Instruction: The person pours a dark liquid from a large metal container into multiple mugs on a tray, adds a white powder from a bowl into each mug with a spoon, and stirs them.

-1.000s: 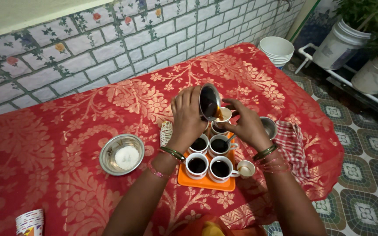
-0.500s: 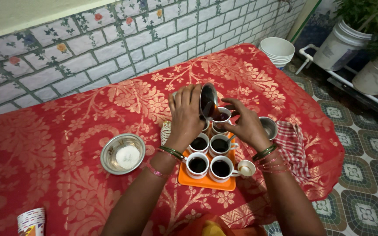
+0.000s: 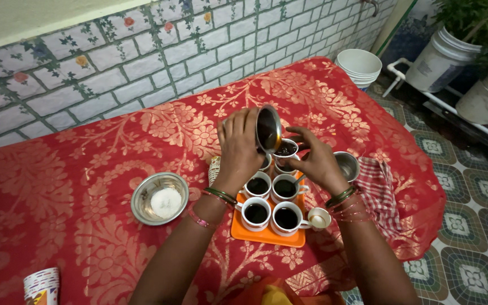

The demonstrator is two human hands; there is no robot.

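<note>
Seemingly mid-pour in the head view, the left hand [image 3: 241, 149] is wrapped around a small steel pot [image 3: 268, 129], which is tipped steeply with its mouth turned down toward a white cup [image 3: 285, 149]. The right hand [image 3: 314, 161] is curled around that cup, fingers closed on its side, holding it just under the pot's lip at the far end of the orange tray [image 3: 266, 234]. Pot and cup are almost touching; whether liquid is running between them is too small to tell.

Four more filled cups [image 3: 271, 200] stand close together on the tray, directly beneath both wrists, each dark to near the rim. A small cream-coloured cup [image 3: 319, 217] sits at the tray's right edge, and an empty steel cup [image 3: 346, 165] stands just beyond the right hand. To the left, well apart, a steel bowl [image 3: 159, 197] with something white in it rests on the red patterned cloth [image 3: 57, 186] that covers the counter. A checked towel [image 3: 382, 192] hangs off the right side.

My judgement of the risk: the pot is tilted hard over a narrow cup, so a small wobble of either hand could send dark liquid over the rim, onto the fingers or the cloth. The forearms also hang low over the full cups, and a dropped wrist could knock one over.
</note>
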